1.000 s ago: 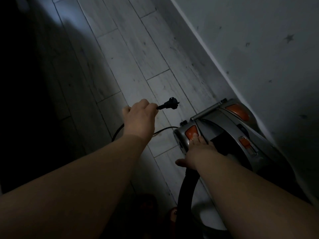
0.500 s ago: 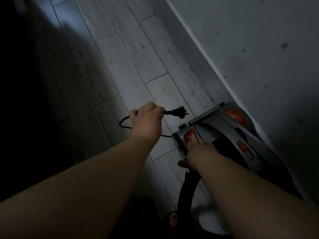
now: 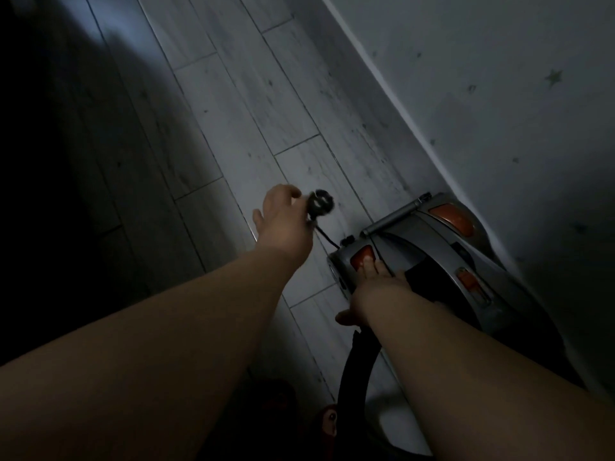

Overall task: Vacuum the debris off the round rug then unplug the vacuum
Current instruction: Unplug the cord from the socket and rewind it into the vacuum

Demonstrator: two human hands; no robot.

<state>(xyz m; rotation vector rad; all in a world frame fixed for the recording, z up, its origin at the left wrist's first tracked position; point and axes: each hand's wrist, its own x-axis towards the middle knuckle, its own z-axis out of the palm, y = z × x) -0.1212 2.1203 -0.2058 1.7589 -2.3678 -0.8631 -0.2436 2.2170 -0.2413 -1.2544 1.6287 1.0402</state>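
The grey canister vacuum (image 3: 442,261) sits on the floor against the wall at the right. My right hand (image 3: 372,287) lies flat on its rear, with straight fingers pressing the orange button (image 3: 361,256). My left hand (image 3: 283,221) hovers over the floor left of the vacuum, thumb spread out and fingers loose. The black plug (image 3: 321,202) is blurred right beside its fingertips. A short length of black cord (image 3: 324,236) runs from the plug into the vacuum's rear. The round rug is out of view.
The pale plank floor (image 3: 233,104) stretches ahead, and its left side lies in deep shadow. A grey wall (image 3: 482,94) with small star marks runs along the right. The black hose (image 3: 356,377) curves down by my right forearm. A small red object (image 3: 327,420) lies at the bottom edge.
The cord has been drawn into the vacuum, so the loose loop on the floor is gone. The plug has moved close to the vacuum, and my left hand has loosened from its grip.
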